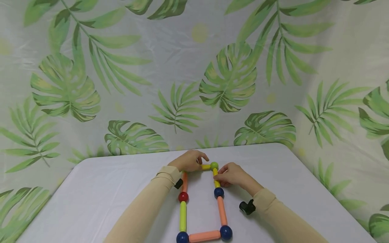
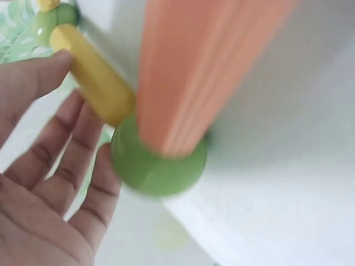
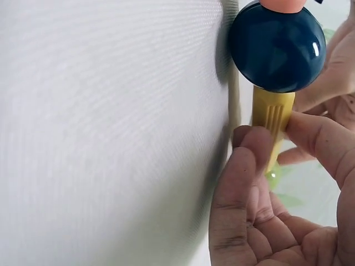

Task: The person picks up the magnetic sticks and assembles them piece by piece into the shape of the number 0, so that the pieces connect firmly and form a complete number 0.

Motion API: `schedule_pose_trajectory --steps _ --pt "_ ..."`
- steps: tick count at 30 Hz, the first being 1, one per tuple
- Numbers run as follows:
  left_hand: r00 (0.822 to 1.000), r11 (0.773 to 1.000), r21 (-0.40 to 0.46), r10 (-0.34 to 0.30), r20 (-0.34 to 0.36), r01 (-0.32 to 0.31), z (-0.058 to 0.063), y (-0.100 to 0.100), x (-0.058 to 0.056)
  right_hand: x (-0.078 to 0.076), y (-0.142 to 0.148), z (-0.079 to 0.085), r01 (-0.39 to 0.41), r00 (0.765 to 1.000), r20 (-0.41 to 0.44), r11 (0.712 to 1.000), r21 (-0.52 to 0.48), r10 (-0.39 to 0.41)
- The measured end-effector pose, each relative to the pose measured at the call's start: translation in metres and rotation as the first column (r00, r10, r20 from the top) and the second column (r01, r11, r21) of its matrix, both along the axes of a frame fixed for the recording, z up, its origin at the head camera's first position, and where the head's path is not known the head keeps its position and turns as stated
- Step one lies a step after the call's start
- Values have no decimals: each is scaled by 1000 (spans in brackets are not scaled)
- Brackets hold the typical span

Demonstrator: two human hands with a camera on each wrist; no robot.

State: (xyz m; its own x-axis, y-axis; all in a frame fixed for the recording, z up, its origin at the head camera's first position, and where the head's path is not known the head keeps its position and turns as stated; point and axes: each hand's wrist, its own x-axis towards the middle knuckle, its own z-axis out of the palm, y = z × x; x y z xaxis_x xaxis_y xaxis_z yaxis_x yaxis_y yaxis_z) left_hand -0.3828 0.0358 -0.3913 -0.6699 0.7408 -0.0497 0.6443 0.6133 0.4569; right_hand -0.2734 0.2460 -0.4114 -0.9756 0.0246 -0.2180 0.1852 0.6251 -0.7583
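Observation:
Rods and balls lie joined in a long closed frame on the white table. At its far end, my left hand (image 1: 189, 160) holds a short yellow rod (image 2: 91, 75) between thumb and fingers. That rod runs between two green balls, one at the far right corner (image 1: 214, 165) and one close to my left fingers (image 2: 158, 166). An orange rod (image 2: 199, 72) meets the nearer green ball. On the frame's right side, my right hand (image 1: 233, 174) pinches another yellow rod (image 3: 272, 111), just beyond a dark blue ball (image 3: 277, 47).
Toward me, the frame continues with a red ball (image 1: 183, 196), a lime rod (image 1: 183, 216), orange rods (image 1: 222, 211) and blue balls at the near corners (image 1: 226, 233). White cloth covers the table (image 1: 121, 182). A leaf-patterned curtain (image 1: 182, 67) hangs behind it.

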Motion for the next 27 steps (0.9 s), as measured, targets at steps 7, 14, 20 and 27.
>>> schedule_pose_trajectory --steps 7,14,20,27 --pt "993 999 25 25 -118 -22 16 -38 16 9 7 3 -80 996 -44 994 70 83" --pt "1000 997 78 17 4 -17 10 -98 58 20 14 9 -332 938 -84 942 58 336" --pt "975 993 114 -37 218 12 -3 -111 85 28 23 9 -474 875 -77 878 66 478" --pt "975 987 155 -66 210 34 -20 -92 93 36 32 3 -479 870 -89 874 80 485"
